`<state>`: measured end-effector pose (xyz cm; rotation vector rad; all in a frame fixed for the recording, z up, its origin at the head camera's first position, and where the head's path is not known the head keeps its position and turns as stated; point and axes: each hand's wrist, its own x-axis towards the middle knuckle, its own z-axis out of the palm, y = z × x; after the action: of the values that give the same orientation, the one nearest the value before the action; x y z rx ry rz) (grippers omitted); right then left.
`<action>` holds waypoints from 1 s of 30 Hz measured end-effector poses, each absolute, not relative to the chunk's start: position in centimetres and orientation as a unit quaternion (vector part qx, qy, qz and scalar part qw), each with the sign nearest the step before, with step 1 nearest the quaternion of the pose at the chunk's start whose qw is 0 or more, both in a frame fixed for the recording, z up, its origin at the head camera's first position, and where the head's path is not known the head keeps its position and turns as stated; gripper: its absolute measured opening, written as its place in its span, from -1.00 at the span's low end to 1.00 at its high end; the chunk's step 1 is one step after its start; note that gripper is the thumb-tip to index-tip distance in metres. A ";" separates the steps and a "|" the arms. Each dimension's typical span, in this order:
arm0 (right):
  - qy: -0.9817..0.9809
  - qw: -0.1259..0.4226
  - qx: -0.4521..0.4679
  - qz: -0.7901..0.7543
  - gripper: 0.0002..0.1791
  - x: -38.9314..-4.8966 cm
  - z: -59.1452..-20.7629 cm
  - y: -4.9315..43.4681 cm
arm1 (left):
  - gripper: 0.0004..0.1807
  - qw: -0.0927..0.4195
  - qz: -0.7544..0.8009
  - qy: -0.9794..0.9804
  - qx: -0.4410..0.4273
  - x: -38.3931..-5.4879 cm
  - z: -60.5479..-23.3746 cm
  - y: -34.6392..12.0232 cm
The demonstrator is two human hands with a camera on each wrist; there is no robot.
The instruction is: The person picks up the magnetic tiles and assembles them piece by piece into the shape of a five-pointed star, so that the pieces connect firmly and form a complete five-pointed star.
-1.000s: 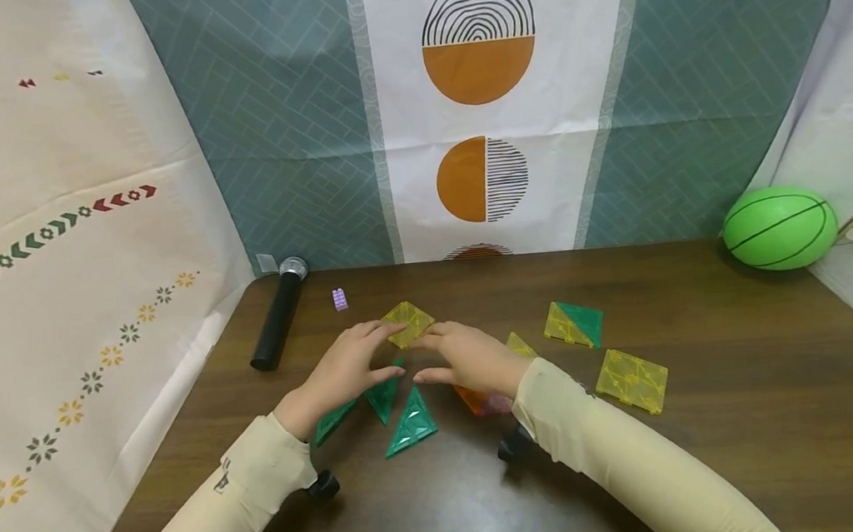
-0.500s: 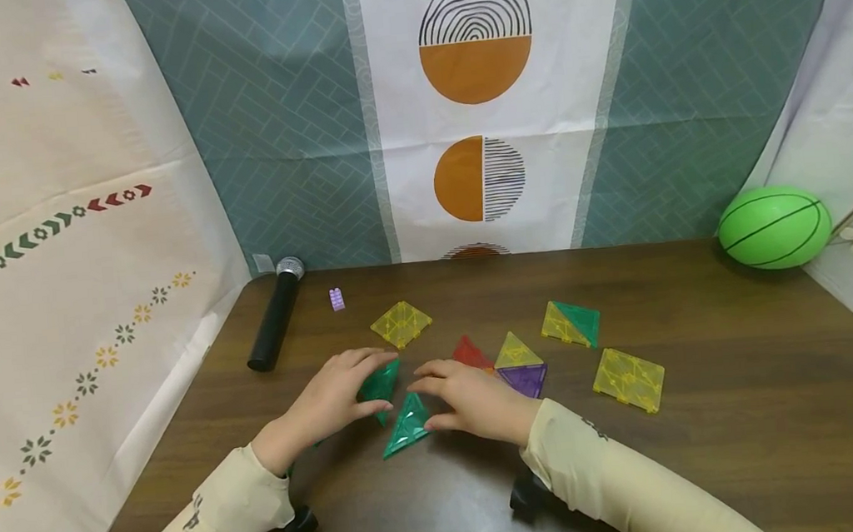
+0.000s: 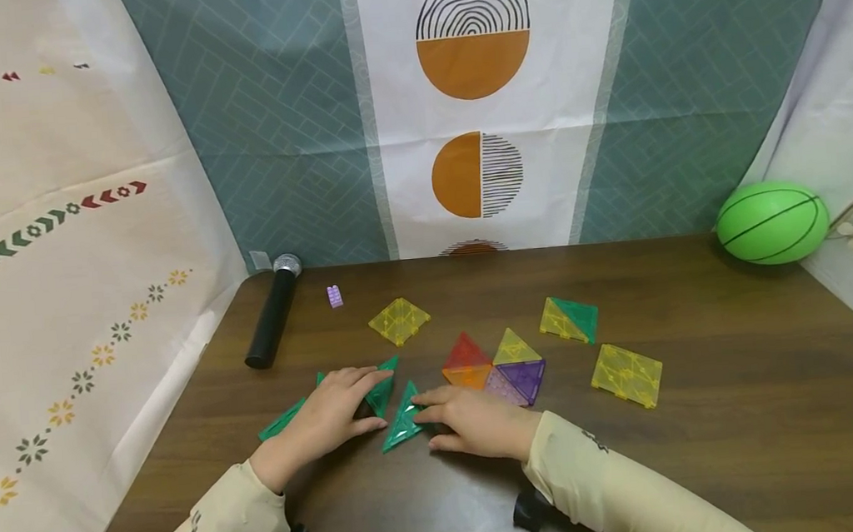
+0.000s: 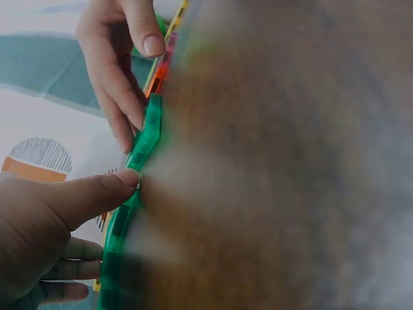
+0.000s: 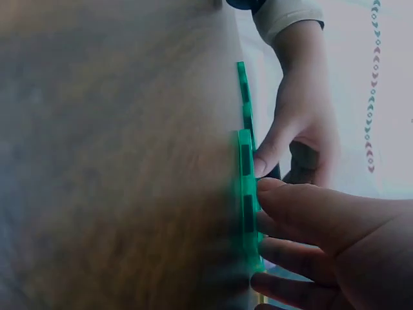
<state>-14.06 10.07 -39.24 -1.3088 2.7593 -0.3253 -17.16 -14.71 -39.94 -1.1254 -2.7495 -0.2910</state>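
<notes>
My left hand (image 3: 326,420) rests low with relaxed fingers over a green translucent triangle tile (image 3: 383,390), covering part of it. Another green tile (image 3: 281,422) shows beyond its wrist side. My right hand (image 3: 476,419) reaches in from the right, fingertips touching a second green triangle (image 3: 403,422) that lies flat. Seen edge-on in the left wrist view, my left thumb is at the green tile (image 4: 116,236). In the right wrist view, the right hand (image 5: 348,242) has loosely extended fingers beside a green tile's edge (image 5: 246,181).
Joined red (image 3: 465,351), orange, yellow, purple and pink triangles lie right of centre. Farther off are yellow tiles (image 3: 399,321) (image 3: 626,375) and a yellow-green square (image 3: 569,319). A black microphone (image 3: 272,316), purple brick (image 3: 334,296) and green ball (image 3: 772,223) are toward the back.
Both hands have come back from the yellow tile at the far side, toward the green triangles. The yellow tile stays there, and the coloured joined triangles are now uncovered.
</notes>
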 end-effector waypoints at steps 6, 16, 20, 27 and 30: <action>0.902 0.045 -0.416 -0.110 -0.55 -14.4 -38.7 10.1 | -0.29 0.092 -0.090 -0.916 -0.380 -17.0 -40.1 -14.8; 0.905 0.056 -0.416 -0.072 -0.56 -15.2 -37.9 10.2 | -0.29 0.120 -0.087 -0.898 -0.413 -16.5 -40.5 -15.1; 0.904 0.050 -0.421 -0.062 -0.56 -15.7 -37.7 10.2 | -0.32 0.107 -0.083 -0.901 -0.412 -16.3 -40.5 -14.8; 0.904 0.042 -0.421 -0.063 -0.58 -16.1 -37.7 10.1 | -0.35 0.092 -0.081 -0.903 -0.411 -15.8 -40.4 -14.3; 0.904 0.051 -0.418 -0.068 -0.57 -16.1 -37.6 10.0 | -0.36 0.094 -0.081 -0.904 -0.410 -15.7 -40.3 -14.2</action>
<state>-16.15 9.98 -37.57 -1.2736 2.7526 -0.2068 -15.72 -14.20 -40.32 -1.2165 -2.6814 -0.2410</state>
